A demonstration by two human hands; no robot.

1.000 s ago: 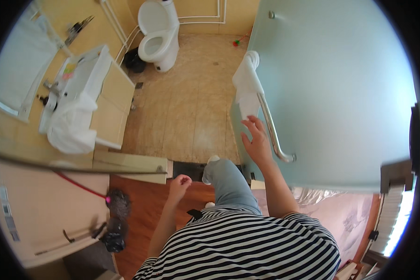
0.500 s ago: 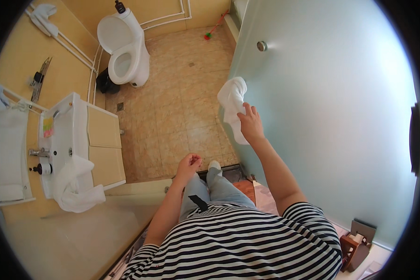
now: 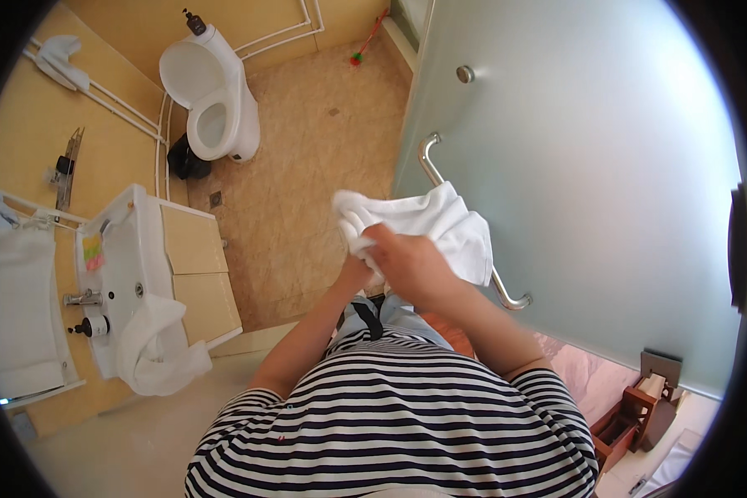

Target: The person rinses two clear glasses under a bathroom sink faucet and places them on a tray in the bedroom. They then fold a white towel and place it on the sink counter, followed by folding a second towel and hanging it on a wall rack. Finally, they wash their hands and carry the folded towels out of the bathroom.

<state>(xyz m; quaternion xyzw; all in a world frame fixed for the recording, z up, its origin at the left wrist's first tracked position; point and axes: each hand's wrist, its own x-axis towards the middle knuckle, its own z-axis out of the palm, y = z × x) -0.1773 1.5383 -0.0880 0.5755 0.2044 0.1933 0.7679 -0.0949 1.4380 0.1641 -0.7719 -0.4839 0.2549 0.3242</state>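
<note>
"White towel (image 3: 452, 224), one. Location?"

"Between the person's body and the frosted glass door (image 3: 589, 183). One end is bunched at the hands; the other spreads to the right, hiding the middle of the door's steel handle (image 3: 431, 162). Whether it hangs on that bar or is clear of it cannot be told."

"Right hand (image 3: 411, 257)?"

"Slightly blurred, fingers curled and clamped on the bunched end."

"Left hand (image 3: 356, 269)?"

"Close against the right, mostly hidden beneath the cloth. Whether its fingers are apart or together cannot be told."

"Items to the left?"

"Sink (image 3: 145, 236), white, set on a cabinet (image 3: 203, 303) with pale yellow doors. Second towel (image 3: 153, 349), also white, draped over the near edge. Faucet (image 3: 83, 297), metal, with a pump bottle (image 3: 94, 326), black and white, just beside it."

"Farther off?"

"Toilet (image 3: 216, 129), white, lid raised, a dark bottle (image 3: 194, 22) on its tank. Black bag (image 3: 187, 158), on the floor beside the bowl. Brush (image 3: 358, 58), red and green, lying near the far wall."

"Clothing?"

"Striped shirt (image 3: 390, 415), dark and white, short-sleeved."
</note>
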